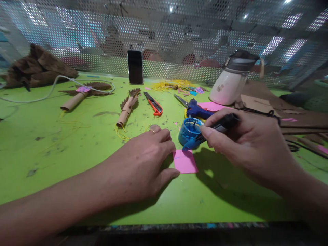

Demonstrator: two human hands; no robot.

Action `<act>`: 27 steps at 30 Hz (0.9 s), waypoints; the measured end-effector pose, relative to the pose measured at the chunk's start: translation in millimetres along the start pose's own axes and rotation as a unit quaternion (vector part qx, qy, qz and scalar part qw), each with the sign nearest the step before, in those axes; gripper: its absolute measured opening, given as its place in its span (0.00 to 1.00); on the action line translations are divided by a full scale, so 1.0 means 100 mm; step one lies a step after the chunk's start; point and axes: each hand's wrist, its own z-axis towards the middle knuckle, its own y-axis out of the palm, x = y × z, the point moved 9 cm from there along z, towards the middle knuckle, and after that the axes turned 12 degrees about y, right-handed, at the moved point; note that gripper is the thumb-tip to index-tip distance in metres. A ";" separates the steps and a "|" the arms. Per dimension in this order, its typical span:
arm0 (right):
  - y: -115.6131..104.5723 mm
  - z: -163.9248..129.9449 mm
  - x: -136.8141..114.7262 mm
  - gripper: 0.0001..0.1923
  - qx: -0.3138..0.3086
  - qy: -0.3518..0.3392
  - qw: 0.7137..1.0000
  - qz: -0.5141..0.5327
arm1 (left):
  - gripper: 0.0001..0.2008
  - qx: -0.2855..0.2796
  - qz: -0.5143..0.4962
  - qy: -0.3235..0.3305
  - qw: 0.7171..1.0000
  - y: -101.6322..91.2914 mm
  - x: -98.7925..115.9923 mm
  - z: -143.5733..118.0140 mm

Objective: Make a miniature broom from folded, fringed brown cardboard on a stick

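A small pink paper square (185,162) lies on the green table (77,143) in front of me. My left hand (146,160) rests flat on the table with its fingertips on the square's left edge. My right hand (246,143) grips a black marker with a blue tip (220,126), tip down at the square's upper edge. Just behind the tip stands a small blue pot of paint (189,130).
A blue glue gun (198,110), an orange box cutter (153,103), scissors (181,100) and two rolled brown paper pieces with fringes (126,111) (77,97) lie beyond. A phone (135,67) leans on the mesh wall. A white jug (230,83) and brown card sheets (282,112) sit at right.
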 end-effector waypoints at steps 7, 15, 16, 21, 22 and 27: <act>0.00 -0.01 -0.06 0.06 0.001 -0.011 1.000 -0.017 | 0.11 -0.002 -0.001 -0.001 1.000 0.01 0.01 0.00; 0.02 -0.01 -0.04 0.05 -0.024 -0.004 1.000 -0.002 | 0.11 0.002 -0.002 -0.001 1.000 0.01 0.00 0.00; 0.02 -0.01 -0.04 0.06 -0.025 0.000 1.000 -0.003 | 0.11 0.001 -0.002 -0.002 1.000 0.01 -0.01 0.00; 0.02 -0.02 -0.04 0.06 -0.030 0.011 0.999 -0.003 | 0.11 0.001 -0.002 -0.004 1.000 0.01 0.00 0.00; 0.02 -0.02 -0.04 0.06 -0.029 0.012 0.999 -0.004 | 0.11 0.001 -0.002 -0.004 1.000 0.01 0.00 0.00; 0.00 0.00 -0.03 0.06 -0.001 0.009 1.000 -0.005 | 0.11 -0.001 -0.004 -0.002 1.000 0.02 -0.01 0.00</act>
